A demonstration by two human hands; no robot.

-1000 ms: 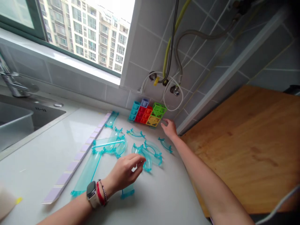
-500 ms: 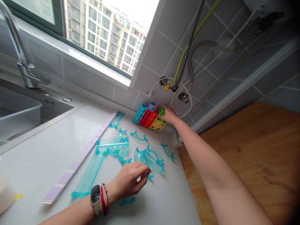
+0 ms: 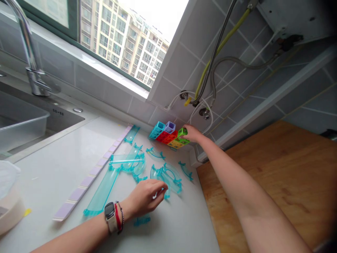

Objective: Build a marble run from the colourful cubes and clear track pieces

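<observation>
My right hand (image 3: 191, 133) reaches to the back corner of the counter, its fingers closed around a green block (image 3: 182, 132) at the right end of a joined stack of toy blocks. Red blocks (image 3: 164, 136), a yellow block (image 3: 176, 143), a light purple block (image 3: 170, 127) and turquoise blocks (image 3: 157, 130) make up the rest. My left hand (image 3: 149, 196) hovers over the front of the counter, thumb and fingers curled together, nothing visible in them. Beside and beneath it lie clear turquoise track pieces: a long straight one (image 3: 102, 191), several curved ones (image 3: 172, 175) and a small one (image 3: 142, 220).
A pale purple strip (image 3: 86, 182) runs diagonally across the white counter (image 3: 60, 154). At left are a sink with a clear plastic bin (image 3: 23, 123), a faucet (image 3: 34, 75) and a roll of tape (image 3: 10, 209). Hoses (image 3: 207, 66) hang at the wall above the blocks; a wooden surface (image 3: 258, 179) lies right.
The block stack has tipped in my right hand, so more of its open tops shows. My left hand stays nearly in place. The view has shifted slightly.
</observation>
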